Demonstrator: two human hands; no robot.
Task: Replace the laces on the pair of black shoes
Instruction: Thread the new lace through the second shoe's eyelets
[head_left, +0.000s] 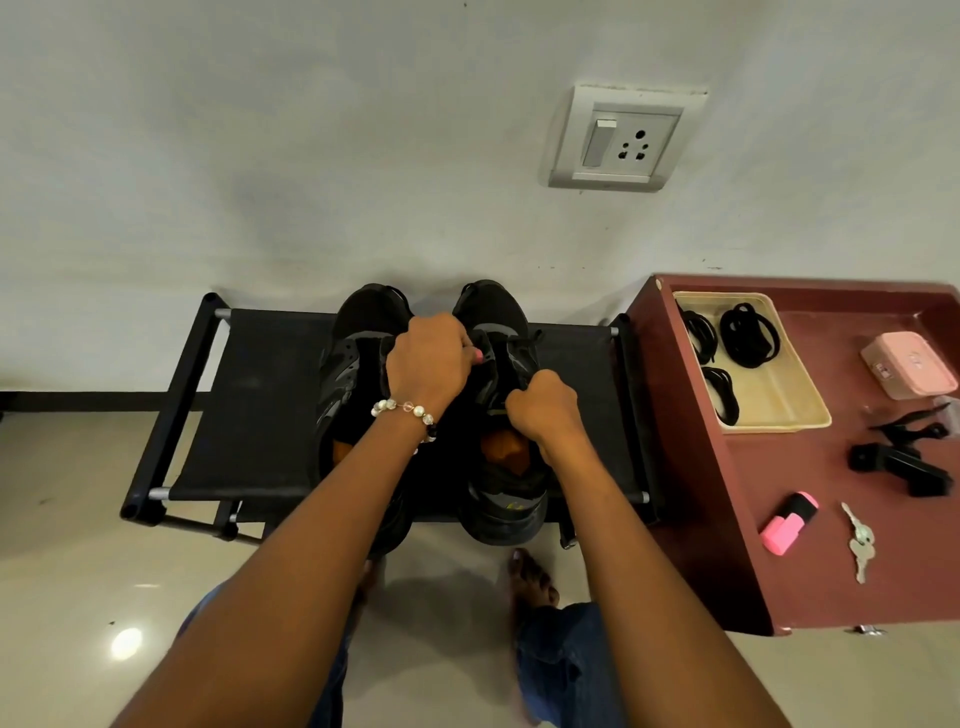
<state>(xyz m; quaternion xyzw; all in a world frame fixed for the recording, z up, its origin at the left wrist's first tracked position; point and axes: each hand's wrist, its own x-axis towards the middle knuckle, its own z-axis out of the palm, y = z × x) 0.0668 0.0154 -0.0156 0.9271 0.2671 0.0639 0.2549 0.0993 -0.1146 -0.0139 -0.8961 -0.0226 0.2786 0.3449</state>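
Two black shoes stand side by side on a black fabric rack (260, 415), toes toward the wall: the left shoe (348, 374) and the right shoe (501, 332). My left hand (428, 364), with a bead bracelet at the wrist, has its fingers curled over the lacing of the right shoe. My right hand (543, 402) is curled tight at that shoe's right side and seems to pinch its black lace. The lace itself is mostly hidden under my fingers. Coils of black laces (748, 330) lie in a beige tray (789, 410).
A maroon cabinet top (779, 483) to the right carries the tray, a pink box (906, 364), a black clip tool (901, 462), a pink highlighter (789, 522) and keys (860, 540). A wall socket (626, 137) is above. My bare feet stand on the tiled floor below the rack.
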